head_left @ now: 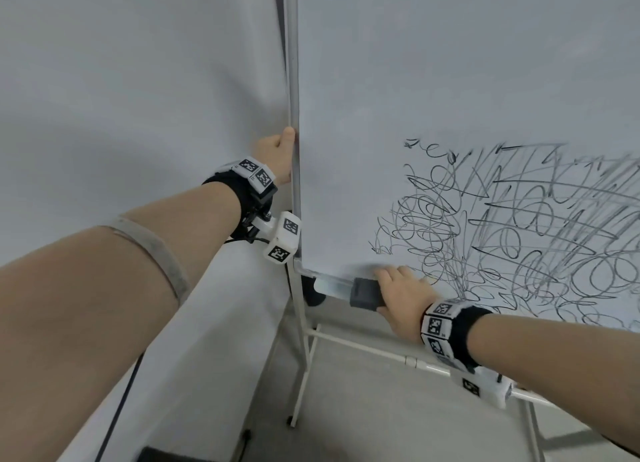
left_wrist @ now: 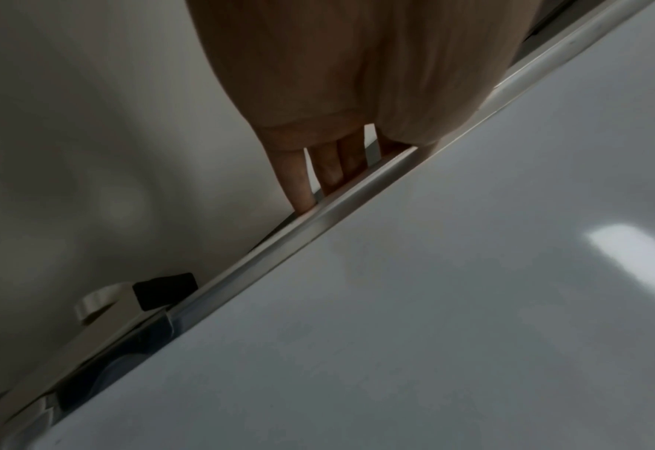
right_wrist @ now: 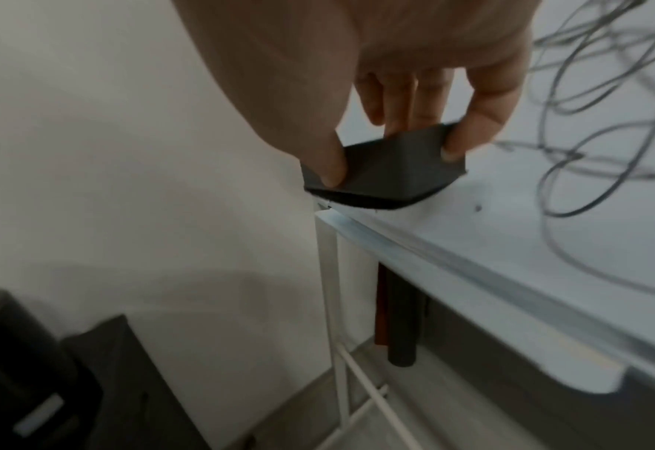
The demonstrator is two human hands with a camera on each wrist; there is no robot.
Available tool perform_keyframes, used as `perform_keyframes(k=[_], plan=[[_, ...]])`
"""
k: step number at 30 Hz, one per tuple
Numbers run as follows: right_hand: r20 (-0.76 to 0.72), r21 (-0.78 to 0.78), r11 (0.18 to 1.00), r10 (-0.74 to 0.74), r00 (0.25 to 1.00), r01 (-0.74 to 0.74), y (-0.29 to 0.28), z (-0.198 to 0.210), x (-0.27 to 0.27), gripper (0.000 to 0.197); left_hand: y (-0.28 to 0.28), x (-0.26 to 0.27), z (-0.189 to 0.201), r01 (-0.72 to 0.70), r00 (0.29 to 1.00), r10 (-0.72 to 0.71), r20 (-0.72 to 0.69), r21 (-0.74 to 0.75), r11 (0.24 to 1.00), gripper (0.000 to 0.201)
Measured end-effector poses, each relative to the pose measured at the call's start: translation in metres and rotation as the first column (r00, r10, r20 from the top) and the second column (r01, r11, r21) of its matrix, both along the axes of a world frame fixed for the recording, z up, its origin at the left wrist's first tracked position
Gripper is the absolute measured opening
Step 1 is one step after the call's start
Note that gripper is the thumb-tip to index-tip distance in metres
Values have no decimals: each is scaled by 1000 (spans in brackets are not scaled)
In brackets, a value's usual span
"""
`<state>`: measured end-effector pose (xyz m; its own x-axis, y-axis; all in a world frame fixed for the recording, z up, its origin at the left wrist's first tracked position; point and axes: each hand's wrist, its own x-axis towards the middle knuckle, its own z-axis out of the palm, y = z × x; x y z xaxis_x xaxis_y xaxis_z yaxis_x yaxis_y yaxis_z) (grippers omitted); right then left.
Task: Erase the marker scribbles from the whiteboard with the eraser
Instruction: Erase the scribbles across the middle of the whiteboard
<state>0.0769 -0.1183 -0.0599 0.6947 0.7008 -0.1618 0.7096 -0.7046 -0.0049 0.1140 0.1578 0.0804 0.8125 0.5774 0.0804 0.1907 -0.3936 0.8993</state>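
A whiteboard (head_left: 415,81) on a white stand carries dense black marker scribbles (head_left: 519,226) over its lower right area. My right hand (head_left: 398,290) grips a dark grey eraser (head_left: 365,292) at the board's bottom edge, over the marker tray, left of the scribbles. In the right wrist view thumb and fingers pinch the eraser (right_wrist: 383,170) from both sides. My left hand (head_left: 277,153) holds the board's left frame edge (head_left: 293,115), thumb in front. The left wrist view shows its fingers (left_wrist: 330,170) curled behind the frame (left_wrist: 318,225).
A white wall (head_left: 138,81) stands left of the board. The stand's legs and crossbar (head_left: 363,345) run below the tray (head_left: 332,283). Dark objects (right_wrist: 48,380) sit on the floor at lower left. Markers (right_wrist: 401,322) hang under the tray.
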Motion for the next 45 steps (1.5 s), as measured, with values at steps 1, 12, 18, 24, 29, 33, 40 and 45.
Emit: perform_keyframes(k=[1,12,18,24,29,33,40,45], plan=[[-26,49,998,-39,999,40,7,-6,-4,50,-1,-1,1,-2,1000,2,-13,13,1000,54],[-527,541,495,-431,732,680,39,-40,-22,46,-2,-11,3,-13,1000,13,3,-46,999,50],[-715,538,139,-447,538,831,64,-44,-13,51,1,-10,2,-12,999,15,29,-98,995,42],[-778,468,33,-457,430,883,88,-48,-4,53,0,-12,3,-7,1000,9,22,-106,994,42],[-804,417,-15,-471,362,909,100,-45,0,49,2,-13,1,-4,1000,5,11,-118,993,47],[-810,382,-23,-489,323,924,84,-41,5,42,-4,-11,5,11,1000,-7,26,-153,988,37],[-787,363,-16,-541,297,932,64,-62,13,58,-5,-12,4,12,1000,-11,12,-97,995,42],[-804,397,21,-474,359,917,91,-48,8,35,1,-13,3,6,1000,-6,-7,-73,997,46]])
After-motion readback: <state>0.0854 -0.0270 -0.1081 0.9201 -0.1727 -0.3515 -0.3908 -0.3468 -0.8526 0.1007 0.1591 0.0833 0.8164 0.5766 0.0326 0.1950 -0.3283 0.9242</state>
